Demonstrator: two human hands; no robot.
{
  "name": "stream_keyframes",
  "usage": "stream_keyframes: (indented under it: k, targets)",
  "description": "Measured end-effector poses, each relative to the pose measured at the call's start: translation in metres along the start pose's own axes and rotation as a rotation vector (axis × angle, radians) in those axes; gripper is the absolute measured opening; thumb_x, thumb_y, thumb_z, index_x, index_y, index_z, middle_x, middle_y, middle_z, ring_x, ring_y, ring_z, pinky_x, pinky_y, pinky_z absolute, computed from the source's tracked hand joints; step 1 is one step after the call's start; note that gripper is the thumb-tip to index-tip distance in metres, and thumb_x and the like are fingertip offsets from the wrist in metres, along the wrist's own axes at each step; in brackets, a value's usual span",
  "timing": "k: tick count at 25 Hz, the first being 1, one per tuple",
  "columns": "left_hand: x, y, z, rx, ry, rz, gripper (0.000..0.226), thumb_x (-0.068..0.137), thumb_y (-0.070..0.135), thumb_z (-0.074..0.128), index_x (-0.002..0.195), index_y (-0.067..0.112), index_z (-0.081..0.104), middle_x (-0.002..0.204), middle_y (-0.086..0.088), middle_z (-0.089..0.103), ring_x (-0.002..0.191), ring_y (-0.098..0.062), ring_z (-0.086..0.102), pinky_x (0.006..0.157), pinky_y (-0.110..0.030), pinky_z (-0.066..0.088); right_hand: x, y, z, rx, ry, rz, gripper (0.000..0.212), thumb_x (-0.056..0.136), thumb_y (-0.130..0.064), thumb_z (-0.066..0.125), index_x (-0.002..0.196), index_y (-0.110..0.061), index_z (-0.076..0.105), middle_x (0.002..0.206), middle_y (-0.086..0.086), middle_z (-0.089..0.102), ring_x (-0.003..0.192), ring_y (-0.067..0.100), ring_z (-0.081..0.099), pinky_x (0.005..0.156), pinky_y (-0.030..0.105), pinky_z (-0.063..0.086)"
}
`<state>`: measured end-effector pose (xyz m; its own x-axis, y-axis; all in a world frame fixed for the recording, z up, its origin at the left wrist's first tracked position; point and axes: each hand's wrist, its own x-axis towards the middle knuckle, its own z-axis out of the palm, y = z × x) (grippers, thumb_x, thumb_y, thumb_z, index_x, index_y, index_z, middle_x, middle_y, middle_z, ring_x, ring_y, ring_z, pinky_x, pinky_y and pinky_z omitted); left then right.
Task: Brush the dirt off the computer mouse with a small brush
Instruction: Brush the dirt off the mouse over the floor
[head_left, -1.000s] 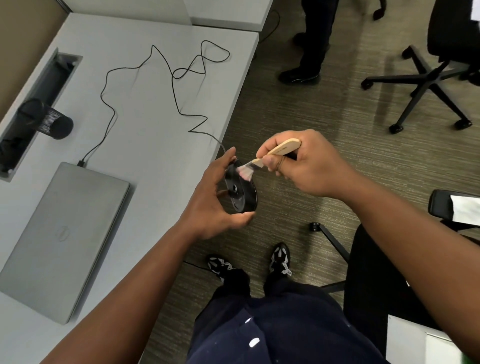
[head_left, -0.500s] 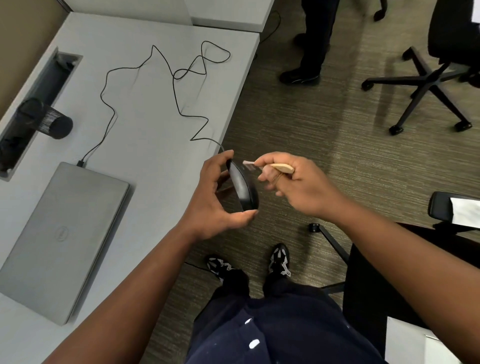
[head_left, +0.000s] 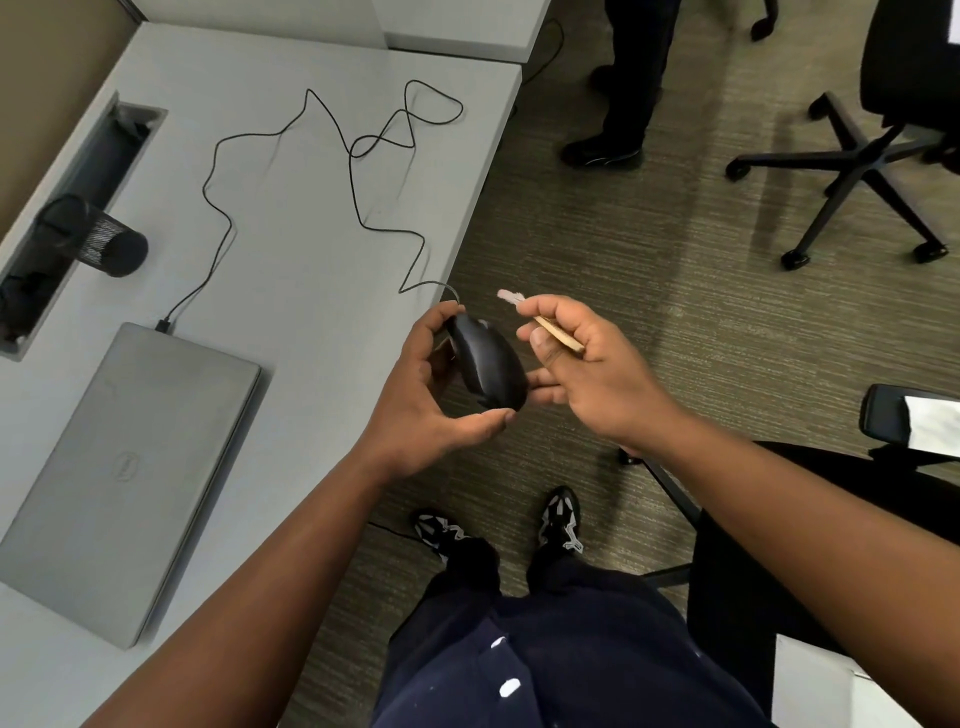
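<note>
Black mouse gripped in left hand, small brush pinched in right hand.

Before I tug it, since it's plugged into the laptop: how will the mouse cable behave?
Probably floppy: the cable lies in loose loops on the desk. Likely light, so it should drag easily. A hard tug may strain its plug at the laptop.

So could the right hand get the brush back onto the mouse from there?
Probably yes: the right hand holds the brush just beside the mouse, with nothing between them.
</note>
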<state>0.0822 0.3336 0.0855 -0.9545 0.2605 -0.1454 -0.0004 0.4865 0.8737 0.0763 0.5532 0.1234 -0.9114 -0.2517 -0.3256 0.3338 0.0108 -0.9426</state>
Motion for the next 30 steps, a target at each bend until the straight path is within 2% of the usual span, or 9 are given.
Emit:
stream_keyframes:
  k: [7,12,14,16,18,21,25,27,30]
  targets:
    - [0.001,0.001,-0.003,0.02,-0.018,-0.006,0.118,0.061,0.039,0.093,0.158,0.029,0.027,0.156,0.006,0.036,0.136,-0.022,0.054,0.104,-0.044,0.058,0.003,0.003,0.001,-0.148,-0.037,-0.043,0.029,0.107,-0.023,0.055,0.132,-0.035,0.059,0.117,-0.009,0.066,0.093,0.015,0.07,0.081,0.032,0.061]
    - [-0.002,0.004,-0.002,-0.029,-0.037,-0.001,0.124,0.064,0.017,0.093,0.16,0.033,0.017,0.157,0.011,0.034,0.134,-0.019,0.059,0.098,-0.035,0.059,0.005,-0.008,-0.009,-0.236,0.035,-0.181,0.011,0.1,-0.032,0.067,0.105,-0.034,0.076,0.094,-0.007,0.077,0.088,0.02,0.073,0.08,0.047,0.06]
    - [-0.001,0.002,-0.003,-0.033,-0.038,-0.001,0.133,0.064,0.013,0.093,0.163,0.034,0.008,0.159,0.012,0.032,0.14,-0.019,0.055,0.105,-0.037,0.055,0.008,-0.014,-0.011,-0.243,0.036,-0.171,0.019,0.098,-0.026,0.066,0.113,-0.035,0.074,0.093,-0.011,0.076,0.088,0.015,0.073,0.079,0.044,0.059]
    - [-0.001,0.002,-0.004,-0.012,-0.04,-0.008,0.139,0.063,0.017,0.096,0.165,0.037,0.003,0.163,0.009,0.031,0.146,-0.019,0.047,0.116,-0.048,0.048,0.012,-0.017,-0.013,-0.27,0.009,-0.142,0.029,0.095,-0.026,0.066,0.123,-0.032,0.068,0.097,-0.006,0.076,0.09,0.022,0.073,0.081,0.05,0.06]
    - [-0.001,0.003,-0.006,0.03,-0.044,-0.013,0.143,0.062,0.018,0.098,0.165,0.037,0.0,0.163,0.009,0.032,0.145,-0.011,0.044,0.117,-0.045,0.046,0.014,-0.019,-0.015,-0.36,-0.033,-0.149,0.023,0.095,-0.029,0.066,0.118,-0.03,0.068,0.099,-0.002,0.077,0.088,0.025,0.072,0.078,0.055,0.059]
    - [-0.003,0.002,-0.006,0.063,-0.036,-0.01,0.146,0.063,0.011,0.101,0.167,0.033,0.0,0.161,0.011,0.033,0.137,0.001,0.046,0.111,-0.032,0.049,0.012,-0.028,-0.02,-0.426,-0.098,-0.139,0.018,0.089,-0.029,0.068,0.107,-0.029,0.073,0.096,-0.001,0.077,0.083,0.025,0.072,0.072,0.052,0.059]
    - [-0.008,-0.002,-0.005,0.07,-0.029,-0.011,0.146,0.064,0.014,0.101,0.166,0.04,0.0,0.165,0.015,0.03,0.135,-0.003,0.051,0.107,-0.034,0.053,0.01,-0.039,-0.032,-0.421,-0.194,-0.075,0.022,0.073,-0.023,0.069,0.094,-0.021,0.077,0.085,0.01,0.078,0.082,0.036,0.072,0.068,0.048,0.056]
    - [-0.01,-0.002,-0.005,0.055,-0.037,-0.023,0.146,0.065,0.014,0.101,0.165,0.043,-0.001,0.164,0.022,0.028,0.125,0.0,0.057,0.099,-0.032,0.057,0.011,-0.039,-0.037,-0.399,-0.144,-0.091,0.018,0.076,-0.02,0.072,0.093,-0.021,0.077,0.085,0.01,0.078,0.082,0.038,0.072,0.068,0.047,0.056]
    - [-0.011,-0.001,-0.003,0.035,-0.044,-0.03,0.145,0.066,0.012,0.1,0.166,0.042,-0.002,0.163,0.029,0.025,0.118,-0.001,0.061,0.089,-0.02,0.056,0.014,-0.037,-0.034,-0.385,-0.044,-0.171,0.019,0.089,-0.019,0.073,0.105,-0.028,0.076,0.099,-0.001,0.077,0.087,0.026,0.074,0.077,0.052,0.062]
